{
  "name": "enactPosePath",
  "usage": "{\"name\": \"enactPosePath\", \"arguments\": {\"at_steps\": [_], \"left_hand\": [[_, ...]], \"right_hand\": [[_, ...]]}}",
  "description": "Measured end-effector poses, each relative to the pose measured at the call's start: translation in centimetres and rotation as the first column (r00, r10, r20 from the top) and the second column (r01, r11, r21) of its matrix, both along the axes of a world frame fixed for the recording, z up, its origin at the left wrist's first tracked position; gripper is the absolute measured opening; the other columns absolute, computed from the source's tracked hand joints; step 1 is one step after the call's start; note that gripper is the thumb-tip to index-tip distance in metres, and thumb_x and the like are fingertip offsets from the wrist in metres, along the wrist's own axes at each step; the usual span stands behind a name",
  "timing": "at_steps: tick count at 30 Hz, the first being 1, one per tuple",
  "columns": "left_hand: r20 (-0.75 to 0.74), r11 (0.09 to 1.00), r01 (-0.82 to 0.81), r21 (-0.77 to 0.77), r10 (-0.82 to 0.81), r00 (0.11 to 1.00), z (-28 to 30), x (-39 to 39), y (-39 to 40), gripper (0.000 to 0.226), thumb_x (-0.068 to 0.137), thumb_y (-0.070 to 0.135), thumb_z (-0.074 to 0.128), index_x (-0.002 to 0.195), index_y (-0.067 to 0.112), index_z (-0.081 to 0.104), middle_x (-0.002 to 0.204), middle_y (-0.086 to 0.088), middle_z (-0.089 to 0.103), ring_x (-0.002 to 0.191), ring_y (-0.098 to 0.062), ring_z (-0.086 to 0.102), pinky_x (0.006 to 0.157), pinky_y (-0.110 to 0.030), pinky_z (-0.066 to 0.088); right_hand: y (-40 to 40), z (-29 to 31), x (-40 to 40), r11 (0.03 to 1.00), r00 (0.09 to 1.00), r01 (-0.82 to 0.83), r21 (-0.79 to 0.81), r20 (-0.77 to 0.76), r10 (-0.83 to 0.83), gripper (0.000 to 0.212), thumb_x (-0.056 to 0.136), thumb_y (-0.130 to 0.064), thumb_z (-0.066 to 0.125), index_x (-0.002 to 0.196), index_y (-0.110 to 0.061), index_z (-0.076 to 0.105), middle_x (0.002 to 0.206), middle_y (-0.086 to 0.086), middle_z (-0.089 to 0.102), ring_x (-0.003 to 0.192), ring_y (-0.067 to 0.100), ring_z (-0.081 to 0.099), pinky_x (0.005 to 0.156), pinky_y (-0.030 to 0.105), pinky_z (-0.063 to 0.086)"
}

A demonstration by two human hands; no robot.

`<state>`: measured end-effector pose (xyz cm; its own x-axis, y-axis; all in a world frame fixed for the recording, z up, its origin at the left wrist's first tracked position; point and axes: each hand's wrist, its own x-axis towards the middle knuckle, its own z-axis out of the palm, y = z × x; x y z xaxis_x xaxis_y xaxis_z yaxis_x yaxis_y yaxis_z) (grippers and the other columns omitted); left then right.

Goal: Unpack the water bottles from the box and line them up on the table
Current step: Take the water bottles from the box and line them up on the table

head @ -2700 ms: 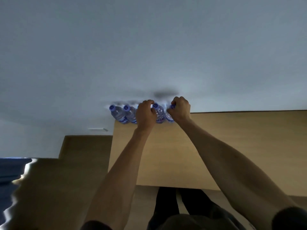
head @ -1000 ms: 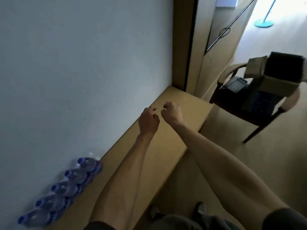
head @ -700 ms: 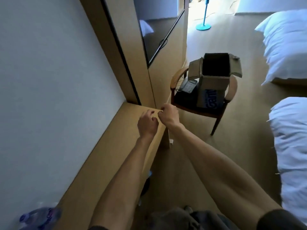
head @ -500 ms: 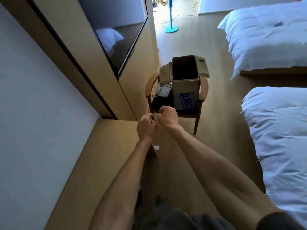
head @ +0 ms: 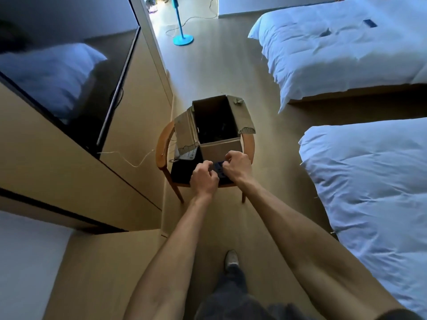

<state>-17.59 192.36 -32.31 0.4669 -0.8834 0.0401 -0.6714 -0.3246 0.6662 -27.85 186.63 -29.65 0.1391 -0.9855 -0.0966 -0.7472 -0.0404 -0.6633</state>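
Cardboard box (head: 219, 125) sits on the seat of a wooden chair (head: 161, 144) ahead of me, its flaps folded outward and its top open; the inside is dark, and I cannot make out for sure what lies in it. My left hand (head: 204, 179) and my right hand (head: 236, 167) are stretched out side by side in front of the box's near wall, close together, over the printed blue patch on the cardboard. The fingers of both are loosely curled and hold nothing; whether they touch the box I cannot tell. A phone-like device (head: 187, 154) lies on the chair seat just left of the box. The wooden counter (head: 97, 262) runs along my near left, under a white wall, and no bottles show on the part in view. Farther left a dark screen (head: 64, 72) hangs on a wood panel. Two beds with white duvets (head: 360, 176) fill the right side, and a turquoise stand (head: 182, 38) rests on the floor far off. One shoe (head: 231, 259) shows below, between my forearms.
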Motion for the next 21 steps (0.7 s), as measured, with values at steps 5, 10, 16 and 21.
{"name": "enactPosePath", "arguments": {"at_steps": [5, 10, 16, 21], "left_hand": [[0.002, 0.999, -0.033, -0.009, 0.033, 0.999, -0.4, 4.4, -8.0, 0.028, 0.09, 0.009, 0.057, 0.116, 0.012, 0.067, 0.111, -0.007, 0.067, 0.1, -0.022, 0.064, 0.081, -0.028, 0.051], [0.047, 0.997, -0.071, 0.009, 0.071, 0.996, -0.3, 8.5, -14.7, 0.023, 0.09, 0.008, 0.058, 0.111, 0.014, 0.067, 0.108, -0.005, 0.066, 0.093, -0.017, 0.062, 0.064, -0.012, 0.038], [0.051, 0.995, -0.09, 0.036, 0.088, 0.995, -1.5, 11.4, -21.9, 0.027, 0.091, 0.007, 0.061, 0.117, 0.013, 0.064, 0.115, -0.005, 0.064, 0.101, -0.014, 0.06, 0.072, -0.012, 0.04], [0.06, 0.992, -0.101, 0.078, 0.096, 0.994, -3.4, 13.3, -28.6, 0.03, 0.091, 0.009, 0.061, 0.12, 0.016, 0.062, 0.118, -0.002, 0.063, 0.099, -0.008, 0.058, 0.062, -0.002, 0.03]], "right_hand": [[-7.8, -1.3, 2.2, 0.999, 0.999, 0.032, 0.019, -0.007, -0.032, 0.023, 0.086, -0.018, 0.058, 0.104, -0.011, 0.071, 0.102, 0.009, 0.07, 0.094, 0.024, 0.066, 0.079, 0.031, 0.053], [-15.1, -2.6, 4.6, 0.996, 0.999, 0.035, 0.084, -0.022, -0.033, 0.029, 0.083, -0.017, 0.057, 0.108, -0.013, 0.071, 0.109, 0.01, 0.069, 0.099, 0.027, 0.064, 0.084, 0.033, 0.051], [-22.7, -5.7, 7.4, 0.987, 1.0, -0.001, 0.161, -0.026, 0.006, 0.031, 0.084, -0.02, 0.059, 0.113, -0.014, 0.067, 0.113, 0.01, 0.064, 0.099, 0.024, 0.062, 0.079, 0.027, 0.045], [-30.3, -8.8, 9.8, 0.958, 0.998, -0.027, 0.285, -0.053, 0.044, 0.039, 0.085, -0.021, 0.057, 0.123, -0.016, 0.061, 0.119, 0.012, 0.06, 0.102, 0.028, 0.061, 0.08, 0.029, 0.046]]}}
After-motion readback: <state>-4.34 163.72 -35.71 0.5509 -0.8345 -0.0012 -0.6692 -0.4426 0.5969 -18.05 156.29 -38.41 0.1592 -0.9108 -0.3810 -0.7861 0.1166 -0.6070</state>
